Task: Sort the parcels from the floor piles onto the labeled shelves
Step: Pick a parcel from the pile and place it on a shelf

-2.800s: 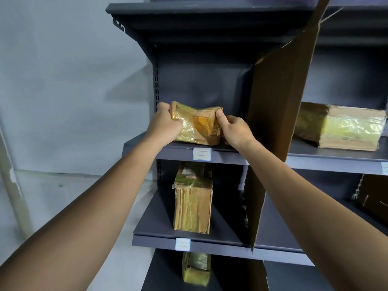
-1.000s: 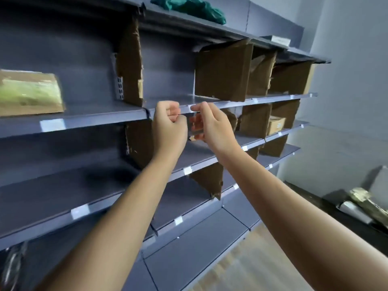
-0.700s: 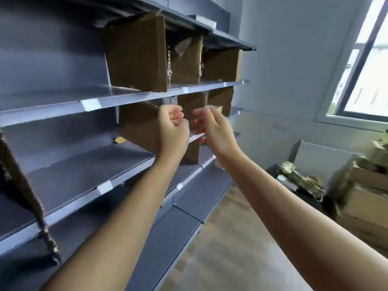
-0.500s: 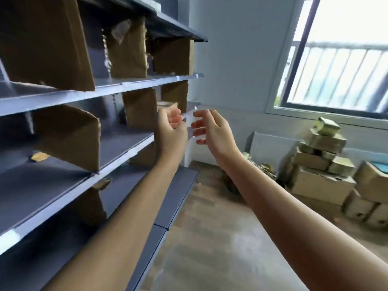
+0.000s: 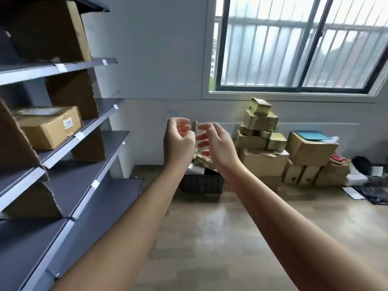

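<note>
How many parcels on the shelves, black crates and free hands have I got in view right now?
Brown cardboard parcel on the grey metal shelves: 1
Black plastic crate: 1
Empty hands, left hand and right hand: 2
Total: 4

Taped brown parcels (image 5: 261, 159) lie piled on the floor (image 5: 210, 232); one labelled box (image 5: 48, 128) sits on a shelf (image 5: 108, 105).

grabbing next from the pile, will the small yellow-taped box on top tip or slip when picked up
The small yellow-taped box sits tilted atop the stack, so a nudge may topple it. Its glossy tape wrap probably feels slippery.
</note>
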A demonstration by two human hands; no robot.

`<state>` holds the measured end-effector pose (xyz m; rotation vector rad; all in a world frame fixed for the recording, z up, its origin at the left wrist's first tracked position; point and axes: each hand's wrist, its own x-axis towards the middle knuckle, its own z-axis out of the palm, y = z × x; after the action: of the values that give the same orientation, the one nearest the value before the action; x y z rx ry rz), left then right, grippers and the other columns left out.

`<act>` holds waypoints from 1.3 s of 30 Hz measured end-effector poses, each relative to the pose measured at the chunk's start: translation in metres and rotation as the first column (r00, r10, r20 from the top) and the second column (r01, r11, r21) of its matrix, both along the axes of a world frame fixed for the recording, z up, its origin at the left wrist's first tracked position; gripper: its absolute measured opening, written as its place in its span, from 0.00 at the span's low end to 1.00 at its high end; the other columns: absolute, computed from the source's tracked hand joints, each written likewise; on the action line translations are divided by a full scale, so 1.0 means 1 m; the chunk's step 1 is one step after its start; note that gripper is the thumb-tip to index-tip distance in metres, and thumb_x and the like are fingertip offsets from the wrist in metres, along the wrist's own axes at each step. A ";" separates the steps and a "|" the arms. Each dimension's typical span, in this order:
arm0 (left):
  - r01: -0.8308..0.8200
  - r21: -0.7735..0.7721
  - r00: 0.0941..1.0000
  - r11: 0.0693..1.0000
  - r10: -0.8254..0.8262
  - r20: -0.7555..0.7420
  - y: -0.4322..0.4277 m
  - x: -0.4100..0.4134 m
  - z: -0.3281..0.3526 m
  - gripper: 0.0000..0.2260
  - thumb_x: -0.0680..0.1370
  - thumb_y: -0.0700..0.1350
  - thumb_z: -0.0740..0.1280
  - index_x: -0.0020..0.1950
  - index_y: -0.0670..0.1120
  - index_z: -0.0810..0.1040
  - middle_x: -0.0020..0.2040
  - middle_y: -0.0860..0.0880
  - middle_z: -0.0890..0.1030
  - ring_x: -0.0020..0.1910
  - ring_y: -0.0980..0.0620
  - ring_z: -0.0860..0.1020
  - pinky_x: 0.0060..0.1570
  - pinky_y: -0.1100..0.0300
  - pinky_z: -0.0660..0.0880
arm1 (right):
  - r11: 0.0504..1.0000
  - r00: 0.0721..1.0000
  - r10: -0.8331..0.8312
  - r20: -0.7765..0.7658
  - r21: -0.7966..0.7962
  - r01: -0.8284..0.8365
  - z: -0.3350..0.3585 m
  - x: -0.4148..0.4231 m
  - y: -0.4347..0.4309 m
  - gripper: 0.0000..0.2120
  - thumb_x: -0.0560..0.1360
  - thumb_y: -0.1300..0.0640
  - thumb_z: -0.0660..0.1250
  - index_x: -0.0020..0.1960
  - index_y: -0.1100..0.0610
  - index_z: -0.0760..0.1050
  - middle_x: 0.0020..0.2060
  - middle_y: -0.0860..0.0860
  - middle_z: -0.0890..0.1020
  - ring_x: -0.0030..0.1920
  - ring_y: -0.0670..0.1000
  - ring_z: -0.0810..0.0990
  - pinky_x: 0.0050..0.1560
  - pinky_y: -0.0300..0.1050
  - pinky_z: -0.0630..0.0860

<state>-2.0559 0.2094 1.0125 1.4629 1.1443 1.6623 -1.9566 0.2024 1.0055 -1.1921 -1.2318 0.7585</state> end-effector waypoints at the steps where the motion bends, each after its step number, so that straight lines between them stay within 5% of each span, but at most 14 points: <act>1: 0.010 -0.007 1.000 1.000 -0.010 -0.011 0.023 0.014 -0.005 0.11 0.76 0.32 0.60 0.53 0.45 0.73 0.46 0.52 0.76 0.44 0.61 0.74 0.40 0.77 0.69 | 1.000 1.000 -0.012 -0.008 0.002 0.012 -0.005 0.015 0.021 0.12 0.82 0.55 0.54 0.52 0.53 0.77 0.42 0.52 0.81 0.40 0.50 0.80 0.41 0.49 0.75; 9: 0.036 -0.116 0.998 0.993 -0.042 -0.050 0.209 0.121 -0.032 0.10 0.77 0.34 0.61 0.54 0.47 0.73 0.48 0.52 0.78 0.45 0.60 0.75 0.45 0.61 0.75 | 0.996 0.997 -0.070 -0.011 -0.050 0.070 -0.037 0.128 0.199 0.13 0.83 0.54 0.54 0.53 0.54 0.77 0.41 0.51 0.81 0.40 0.49 0.80 0.43 0.48 0.76; 19: 0.040 -0.221 0.996 0.975 -0.058 -0.074 0.416 0.200 -0.077 0.11 0.77 0.34 0.60 0.56 0.45 0.74 0.47 0.51 0.77 0.43 0.58 0.75 0.45 0.60 0.75 | 0.984 0.996 -0.085 0.009 -0.159 0.086 -0.088 0.215 0.411 0.13 0.84 0.54 0.53 0.54 0.54 0.76 0.44 0.53 0.82 0.45 0.52 0.82 0.47 0.51 0.79; 25: 0.038 -0.296 0.997 0.954 -0.055 -0.047 0.583 0.235 -0.118 0.09 0.77 0.35 0.61 0.55 0.45 0.74 0.47 0.52 0.77 0.46 0.52 0.76 0.46 0.57 0.76 | 0.968 0.993 -0.097 0.066 -0.224 0.110 -0.128 0.258 0.564 0.14 0.84 0.53 0.53 0.56 0.55 0.76 0.46 0.53 0.82 0.46 0.51 0.82 0.44 0.44 0.76; 29: 0.034 -0.376 0.996 0.926 -0.063 -0.065 0.687 0.255 -0.143 0.09 0.78 0.35 0.60 0.55 0.46 0.74 0.50 0.49 0.78 0.46 0.51 0.76 0.38 0.64 0.72 | 0.943 0.990 -0.112 0.091 -0.305 0.135 -0.151 0.286 0.658 0.15 0.84 0.53 0.53 0.59 0.56 0.76 0.48 0.53 0.82 0.46 0.50 0.82 0.47 0.46 0.78; 39: -0.043 -0.602 0.986 0.797 -0.065 -0.156 0.877 0.312 -0.252 0.09 0.77 0.37 0.61 0.52 0.49 0.74 0.48 0.51 0.77 0.44 0.51 0.76 0.42 0.56 0.73 | 0.863 0.991 -0.102 0.085 -0.489 0.131 -0.252 0.371 0.845 0.14 0.83 0.53 0.53 0.58 0.54 0.75 0.48 0.52 0.82 0.48 0.50 0.81 0.50 0.50 0.78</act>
<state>-1.7440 1.0867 0.7608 1.1886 1.5756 1.0143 -1.5857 1.0476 0.7535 -1.7015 -1.0243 0.9896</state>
